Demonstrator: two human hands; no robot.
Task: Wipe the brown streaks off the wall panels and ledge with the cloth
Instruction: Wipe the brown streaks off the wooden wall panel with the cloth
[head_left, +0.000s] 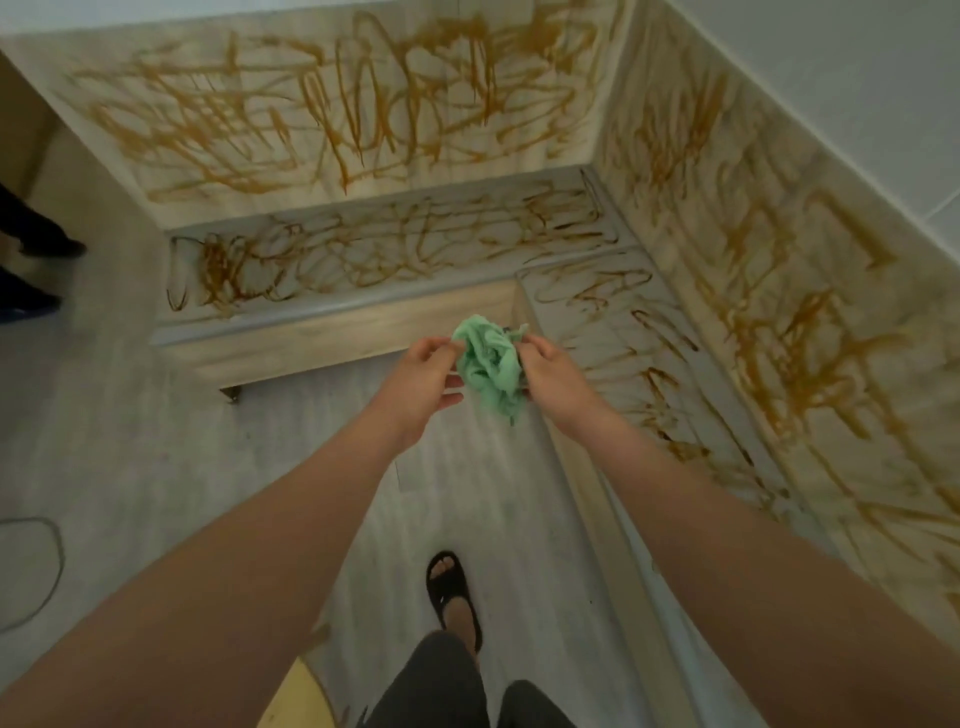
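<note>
A: So, where is the cloth (488, 364)?
B: Held in the air between the two grips, touching both. The left grip (421, 379) pinches its upper left edge between thumb and forefinger, the other fingers lying straighter under it. The right grip (553, 379) is curled round its right side.
A: Which way does it lie?
B: It is bunched into a green wad. Its long axis runs from the crumpled top, level with the fingertips, down to a loose tail that hangs below both grips, pointing at the floor (156, 441).
A: And the streaks?
B: The cloth touches none of the brown streaks (363, 119). Beyond the grips they cover the back wall panel (571, 130) and the ledge (389, 254) below it; to the right of the right grip they run along the ledge's other arm and up the side wall panel (779, 270).
A: Anything under the grips?
B: A foot in a black sandal (449, 582), on the floor, nearer the person than the grips. A cable (52, 561) lies far left of the left grip.
</note>
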